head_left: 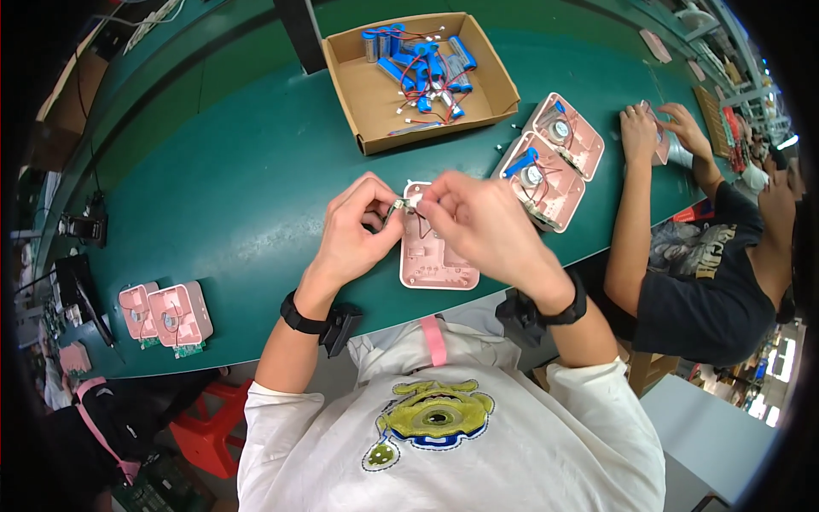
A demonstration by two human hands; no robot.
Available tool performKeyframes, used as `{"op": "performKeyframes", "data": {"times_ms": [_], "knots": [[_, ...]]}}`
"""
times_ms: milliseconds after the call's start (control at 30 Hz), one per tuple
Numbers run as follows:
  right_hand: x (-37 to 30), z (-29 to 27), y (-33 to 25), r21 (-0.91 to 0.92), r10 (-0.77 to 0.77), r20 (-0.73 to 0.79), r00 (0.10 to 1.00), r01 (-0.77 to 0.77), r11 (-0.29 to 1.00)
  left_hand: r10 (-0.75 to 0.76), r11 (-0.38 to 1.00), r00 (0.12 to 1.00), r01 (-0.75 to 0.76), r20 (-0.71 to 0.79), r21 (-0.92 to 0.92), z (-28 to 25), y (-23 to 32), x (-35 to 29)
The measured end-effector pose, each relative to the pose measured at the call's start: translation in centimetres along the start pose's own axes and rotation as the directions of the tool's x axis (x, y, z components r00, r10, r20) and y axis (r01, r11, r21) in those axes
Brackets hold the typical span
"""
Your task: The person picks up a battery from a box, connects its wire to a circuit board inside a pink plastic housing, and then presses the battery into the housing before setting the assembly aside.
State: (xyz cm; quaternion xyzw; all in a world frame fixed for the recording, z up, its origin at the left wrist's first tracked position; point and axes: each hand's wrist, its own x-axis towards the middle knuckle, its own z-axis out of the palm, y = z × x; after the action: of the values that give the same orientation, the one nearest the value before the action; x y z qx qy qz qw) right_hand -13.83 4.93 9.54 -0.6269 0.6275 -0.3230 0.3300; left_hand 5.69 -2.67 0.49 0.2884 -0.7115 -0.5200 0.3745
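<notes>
A pink plastic housing (420,271) lies open side up on the green table in front of me. Over its far end, my left hand (358,229) pinches a small circuit board (397,207) by its edge. My right hand (486,224) is closed at a small white plug (415,202), which meets the board; whether it is seated I cannot tell. Dark red wires (424,227) hang below the fingers into the housing. My right hand covers the housing's far right part.
A cardboard box (375,141) of blue wired battery cells stands at the far side. Two pink housings (559,224) with speakers and batteries lie to the right, two more (205,311) at left. A co-worker's hands (640,132) hold a pink part at far right. A red stool (205,435) stands below left.
</notes>
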Motion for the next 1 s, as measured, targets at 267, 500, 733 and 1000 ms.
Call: {"op": "performKeyframes", "data": {"times_ms": [267,500,733,1000], "knots": [[-0.7,2.8,0.6,-0.19,-0.09,-0.202,0.975,0.051,0.98,0.073,0.996,0.996,-0.07,-0.057,0.049,0.8,0.3,-0.4],[-1.1,3.3,-0.4,-0.215,-0.044,-0.223,0.974,-0.005,0.977,0.096,0.988,0.994,-0.087,-0.06,0.129,0.9,0.8,-0.9],[-1.1,4.1,-0.9,-0.303,0.016,-0.211,0.977,-0.081,0.95,0.153,0.98,0.979,-0.134,-0.134,0.145,1.5,0.9,-0.8],[-0.9,4.9,-0.7,-0.305,-0.079,-0.242,0.967,0.002,0.952,0.223,0.956,0.965,-0.188,-0.142,0.224,1.3,1.5,-0.9]]}}
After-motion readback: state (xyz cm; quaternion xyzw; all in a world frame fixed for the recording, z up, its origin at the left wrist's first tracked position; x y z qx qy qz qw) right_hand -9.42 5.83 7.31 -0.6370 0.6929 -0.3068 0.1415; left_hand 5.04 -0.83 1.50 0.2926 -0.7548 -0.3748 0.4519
